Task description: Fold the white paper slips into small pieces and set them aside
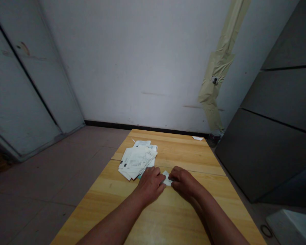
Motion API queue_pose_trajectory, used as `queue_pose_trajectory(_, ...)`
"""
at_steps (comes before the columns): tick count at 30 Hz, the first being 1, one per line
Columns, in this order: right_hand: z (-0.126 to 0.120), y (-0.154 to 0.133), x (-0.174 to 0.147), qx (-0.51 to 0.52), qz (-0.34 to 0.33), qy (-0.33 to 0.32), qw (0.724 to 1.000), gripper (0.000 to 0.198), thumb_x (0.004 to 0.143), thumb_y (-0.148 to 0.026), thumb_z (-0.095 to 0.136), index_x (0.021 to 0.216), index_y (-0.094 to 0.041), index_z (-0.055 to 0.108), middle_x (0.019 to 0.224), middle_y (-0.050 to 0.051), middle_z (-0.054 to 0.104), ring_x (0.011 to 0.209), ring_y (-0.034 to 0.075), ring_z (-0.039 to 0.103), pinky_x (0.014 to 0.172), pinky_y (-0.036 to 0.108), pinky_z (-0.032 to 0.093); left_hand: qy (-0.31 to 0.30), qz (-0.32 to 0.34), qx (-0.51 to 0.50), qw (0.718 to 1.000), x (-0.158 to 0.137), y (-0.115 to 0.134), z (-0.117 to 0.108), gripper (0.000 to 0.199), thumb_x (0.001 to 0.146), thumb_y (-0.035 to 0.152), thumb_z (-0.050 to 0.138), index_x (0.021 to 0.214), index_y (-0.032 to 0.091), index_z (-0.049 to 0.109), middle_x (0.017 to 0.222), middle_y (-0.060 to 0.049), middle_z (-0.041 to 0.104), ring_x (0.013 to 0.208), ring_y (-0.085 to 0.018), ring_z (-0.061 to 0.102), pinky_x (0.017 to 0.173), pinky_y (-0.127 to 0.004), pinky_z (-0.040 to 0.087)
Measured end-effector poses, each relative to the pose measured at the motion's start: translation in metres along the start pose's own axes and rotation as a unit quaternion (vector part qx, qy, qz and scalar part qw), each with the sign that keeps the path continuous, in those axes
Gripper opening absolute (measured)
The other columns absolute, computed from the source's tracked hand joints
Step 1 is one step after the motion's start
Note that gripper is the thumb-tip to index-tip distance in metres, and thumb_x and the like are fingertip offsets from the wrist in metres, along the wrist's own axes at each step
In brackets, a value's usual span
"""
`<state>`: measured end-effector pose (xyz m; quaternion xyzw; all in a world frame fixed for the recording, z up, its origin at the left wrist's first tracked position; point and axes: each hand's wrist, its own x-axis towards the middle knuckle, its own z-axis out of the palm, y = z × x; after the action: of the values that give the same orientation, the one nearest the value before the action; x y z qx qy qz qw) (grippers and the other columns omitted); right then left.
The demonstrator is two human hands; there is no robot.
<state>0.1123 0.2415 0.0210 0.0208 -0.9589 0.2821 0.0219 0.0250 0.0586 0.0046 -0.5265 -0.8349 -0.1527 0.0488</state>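
The table (168,217) is serving as the work surface, its near part lying bare and so giving room. The pile (137,160) of printed sheets is lying at the table's 10 o'clock, probably so that it is sitting within reach without crowding the work. The left hand (151,182) is pinching the 9 o'clock side of the slip (166,178) between thumb and fingers; the right hand (184,181) is pinching the 3 o'clock side. This 2-sided grip is presumably steadying so small a piece. The slip is sitting between the 2 hands, its point facing 12 o'clock. 1 scrap (197,138) is lying at the table's 1 o'clock, apparently out of the way.
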Motion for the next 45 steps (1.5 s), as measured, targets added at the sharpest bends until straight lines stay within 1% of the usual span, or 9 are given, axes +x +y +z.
queue_pose_trajectory(6,0.000,0.001,0.000,0.011,-0.002,0.001,1.000,0.029,0.066,-0.002,0.052,0.083,-0.019,0.069,0.085,0.002,0.058,0.083,0.016,0.054,0.074,0.024,0.040,0.009,0.011,0.014,1.000,0.001,-0.002,0.002,0.014,0.090,0.032,0.059,0.092,0.022,0.067,0.092,-0.005,0.058,0.089,-0.022,0.052,0.079,-0.036,0.040)
queue_pose_trajectory(14,0.002,-0.001,0.000,0.000,0.019,0.011,1.000,0.024,0.064,-0.007,0.059,0.083,-0.019,0.069,0.082,0.000,0.057,0.079,0.015,0.053,0.070,0.023,0.038,0.038,0.026,0.016,0.999,0.003,-0.005,0.010,0.019,0.093,0.030,0.053,0.087,0.021,0.069,0.086,-0.005,0.056,0.085,-0.020,0.051,0.076,-0.034,0.039)
queue_pose_trajectory(21,0.008,-0.011,-0.001,-0.071,-0.020,0.050,0.996,0.015,0.076,-0.010,0.055,0.079,-0.019,0.067,0.083,0.002,0.056,0.080,0.016,0.052,0.073,0.025,0.037,0.049,0.016,0.008,0.999,0.005,-0.005,0.013,0.022,0.093,0.028,0.051,0.082,0.020,0.069,0.084,-0.005,0.057,0.084,-0.020,0.052,0.075,-0.033,0.038)
queue_pose_trajectory(25,0.010,-0.014,0.000,-0.109,-0.032,0.046,0.993,0.020,0.081,-0.008,0.051,0.077,-0.019,0.067,0.080,0.003,0.058,0.077,0.016,0.051,0.072,0.025,0.035,0.047,0.020,-0.016,0.999,0.004,-0.005,0.012,0.019,0.090,0.031,0.056,0.085,0.021,0.071,0.084,-0.005,0.058,0.086,-0.021,0.053,0.076,-0.034,0.040)
queue_pose_trajectory(28,0.010,-0.012,0.001,-0.094,-0.018,0.041,0.995,0.022,0.081,-0.007,0.051,0.078,-0.019,0.068,0.079,0.002,0.060,0.076,0.015,0.052,0.070,0.025,0.034,0.046,0.004,-0.069,0.997,0.003,-0.007,0.012,0.015,0.085,0.025,0.059,0.087,0.022,0.073,0.082,-0.004,0.059,0.085,-0.020,0.055,0.076,-0.032,0.040)
queue_pose_trajectory(32,0.012,-0.007,0.002,-0.029,0.024,0.058,0.998,0.021,0.081,-0.009,0.050,0.078,-0.019,0.069,0.081,0.002,0.062,0.077,0.014,0.055,0.070,0.023,0.036,0.043,-0.059,-0.146,0.987,0.005,-0.011,0.013,0.022,0.084,0.018,0.054,0.083,0.022,0.076,0.077,-0.003,0.061,0.080,-0.018,0.058,0.072,-0.028,0.041)
queue_pose_trajectory(36,0.014,-0.002,0.004,0.008,0.070,0.074,0.995,0.017,0.079,-0.013,0.052,0.079,-0.018,0.069,0.081,0.002,0.063,0.077,0.015,0.056,0.069,0.023,0.037,0.040,-0.102,-0.166,0.980,0.009,-0.011,0.013,0.021,0.085,0.018,0.054,0.079,0.020,0.075,0.077,-0.003,0.064,0.080,-0.017,0.060,0.073,-0.027,0.041)
queue_pose_trajectory(42,0.013,0.000,0.008,-0.043,0.129,0.062,0.989,0.013,0.080,-0.018,0.054,0.075,-0.018,0.065,0.081,0.003,0.063,0.075,0.015,0.055,0.066,0.024,0.034,0.039,-0.123,-0.157,0.979,0.011,-0.008,0.013,0.016,0.083,0.016,0.056,0.079,0.019,0.071,0.082,-0.004,0.068,0.083,-0.018,0.061,0.076,-0.028,0.042)
queue_pose_trajectory(45,0.013,-0.005,0.008,-0.069,0.146,0.074,0.984,0.014,0.082,-0.018,0.053,0.074,-0.018,0.064,0.080,0.004,0.063,0.073,0.015,0.054,0.064,0.025,0.031,0.042,-0.126,-0.168,0.977,0.011,-0.008,0.014,0.016,0.082,0.014,0.056,0.086,0.019,0.071,0.088,-0.004,0.071,0.088,-0.019,0.062,0.081,-0.030,0.043)
